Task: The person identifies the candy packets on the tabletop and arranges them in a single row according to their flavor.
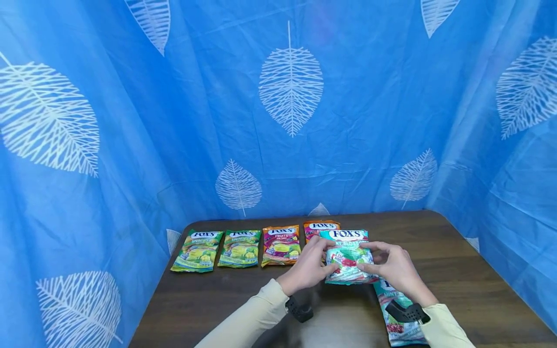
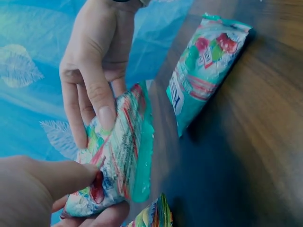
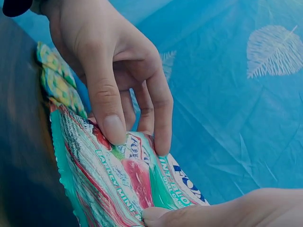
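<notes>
Both hands hold a teal Fox's candy bag (image 1: 347,258) raised above the table, its printed front up. My left hand (image 1: 308,265) grips its left side, thumb on the front. On the right side, my right hand (image 1: 395,269) pinches it the same way. The left wrist view shows the bag's (image 2: 124,146) crinkled face and sealed teal edge between the two thumbs. A second teal candy bag (image 1: 393,309) lies on the table beneath my right wrist, partly covered. Just behind the held bag is an orange candy bag (image 1: 319,225), mostly hidden.
Left of the hands, another orange candy bag (image 1: 280,245) and two yellow-green candy bags, one inner (image 1: 239,249) and one outer (image 1: 197,251), lie in a row on the dark wooden table (image 1: 209,299). A blue leaf-patterned curtain (image 1: 348,159) surrounds the table's back and sides.
</notes>
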A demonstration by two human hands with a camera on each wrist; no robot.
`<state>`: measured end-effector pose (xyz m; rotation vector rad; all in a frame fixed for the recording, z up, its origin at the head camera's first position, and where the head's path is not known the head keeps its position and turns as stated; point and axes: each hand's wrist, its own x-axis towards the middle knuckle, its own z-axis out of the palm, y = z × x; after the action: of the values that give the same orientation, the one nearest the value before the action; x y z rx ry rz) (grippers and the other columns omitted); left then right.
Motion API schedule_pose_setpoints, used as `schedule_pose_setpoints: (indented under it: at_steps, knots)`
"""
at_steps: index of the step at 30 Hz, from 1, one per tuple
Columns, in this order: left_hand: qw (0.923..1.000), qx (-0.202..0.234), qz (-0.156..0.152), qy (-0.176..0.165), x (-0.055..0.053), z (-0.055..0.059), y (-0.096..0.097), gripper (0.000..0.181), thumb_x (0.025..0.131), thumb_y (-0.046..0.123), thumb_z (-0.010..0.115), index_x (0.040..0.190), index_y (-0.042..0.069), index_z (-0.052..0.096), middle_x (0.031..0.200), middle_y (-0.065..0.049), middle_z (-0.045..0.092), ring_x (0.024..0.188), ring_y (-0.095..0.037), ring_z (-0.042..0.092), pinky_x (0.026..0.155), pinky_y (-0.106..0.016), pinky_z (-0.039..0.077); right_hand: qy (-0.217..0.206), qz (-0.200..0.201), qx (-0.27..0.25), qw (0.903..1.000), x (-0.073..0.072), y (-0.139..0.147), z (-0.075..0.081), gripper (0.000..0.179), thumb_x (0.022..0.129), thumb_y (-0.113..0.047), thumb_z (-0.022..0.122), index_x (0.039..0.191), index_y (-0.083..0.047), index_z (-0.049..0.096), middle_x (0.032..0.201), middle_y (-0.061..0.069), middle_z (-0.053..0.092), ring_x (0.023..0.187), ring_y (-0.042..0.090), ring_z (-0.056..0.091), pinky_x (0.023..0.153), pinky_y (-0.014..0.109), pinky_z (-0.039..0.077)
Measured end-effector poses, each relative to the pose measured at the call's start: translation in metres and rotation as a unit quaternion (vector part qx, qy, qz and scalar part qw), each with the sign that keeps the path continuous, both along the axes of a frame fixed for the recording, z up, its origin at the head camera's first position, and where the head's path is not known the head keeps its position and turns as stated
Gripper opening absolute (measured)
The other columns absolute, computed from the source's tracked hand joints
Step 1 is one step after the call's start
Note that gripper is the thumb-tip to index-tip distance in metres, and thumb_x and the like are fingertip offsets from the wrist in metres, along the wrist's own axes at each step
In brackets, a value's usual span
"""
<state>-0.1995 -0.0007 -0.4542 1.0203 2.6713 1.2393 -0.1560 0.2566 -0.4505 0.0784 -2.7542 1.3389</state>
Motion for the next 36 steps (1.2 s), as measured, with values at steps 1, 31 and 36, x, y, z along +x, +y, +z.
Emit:
schedule_pose_setpoints:
  at_steps: [1, 31, 36]
  knots:
    - [1.0000, -0.002, 0.000, 0.004, -0.003, -0.001, 0.002, 0.051, 0.097, 0.015, 0.087, 0.140, 0.001, 0.064, 0.120, -0.006, 0.057, 0.100, -0.015, 0.059, 0.078, -0.016, 0.053, -0.002, 0.000, 0.002, 1.0000, -0.002, 0.002, 0.000, 0.061, 0.087, -0.030, 0.096, 0.138, -0.005, 0.074, 0.113, 0.014, 0.079, 0.096, 0.027, 0.075, 0.068, 0.039, 0.060]
    - [0.9949, -0.057, 0.062, 0.056, -0.135, -0.119, 0.112, 0.059, 0.096, 0.032, 0.088, 0.145, 0.012, 0.063, 0.130, -0.001, 0.054, 0.114, -0.009, 0.054, 0.100, -0.021, 0.050, -0.001, 0.010, 0.046, 0.9989, -0.070, 0.075, -0.029, 0.058, 0.094, -0.021, 0.090, 0.143, 0.002, 0.069, 0.137, 0.034, 0.066, 0.100, 0.035, 0.073, 0.078, 0.045, 0.064]
    - [0.9949, -0.056, 0.076, 0.033, -0.128, -0.109, 0.124, 0.053, 0.098, 0.025, 0.085, 0.145, 0.010, 0.064, 0.133, -0.004, 0.053, 0.114, -0.010, 0.056, 0.098, -0.023, 0.053, -0.008, 0.001, 0.054, 0.9985, -0.079, 0.079, -0.032, 0.057, 0.093, -0.016, 0.090, 0.142, 0.004, 0.069, 0.136, 0.036, 0.065, 0.096, 0.032, 0.072, 0.075, 0.041, 0.062]
